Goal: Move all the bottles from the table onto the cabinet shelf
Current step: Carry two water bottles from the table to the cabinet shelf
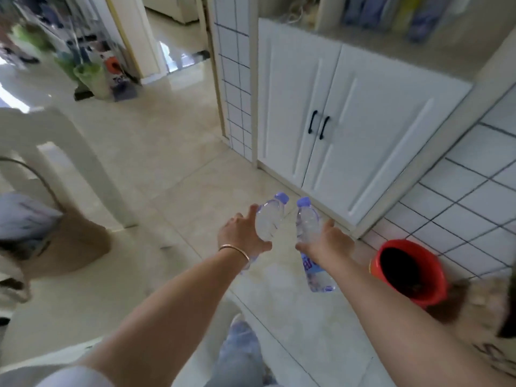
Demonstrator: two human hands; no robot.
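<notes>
Above the pale tiled floor [156, 152], both arms reach forward, each hand carrying one clear water bottle with a purple cap. At about 12 o'clock from the left hand [242, 233] its bottle [268, 219] points up and away, cap toward 1 o'clock; the left grip is closed around the bottle's lower body, thumb on the near side and fingers curled behind, with the base hidden under the wrist. A thin gold bangle [234, 250] circles that wrist.

Just beside it, at 3 o'clock, the second bottle [309, 241] runs through the right hand [326, 241]: its cap sticks out at 11 o'clock from the hand, and its labelled lower half hangs out at 6 o'clock below the palm. The right grip is closed around the middle of this bottle. The two caps are near each other but apart.

Ahead, toward 1 o'clock from the hands, stands the white cabinet [349, 113] with two shut doors and a pair of black handles [318, 124]; its open shelf [405, 43] sits above the doors, blurred, with some blue and yellow items on it that cannot be identified. A red bucket [410, 270] stands on the floor at 3 o'clock from the right hand, against the white tiled wall [469, 191]. A white chair [55, 152] is at 9 o'clock.
</notes>
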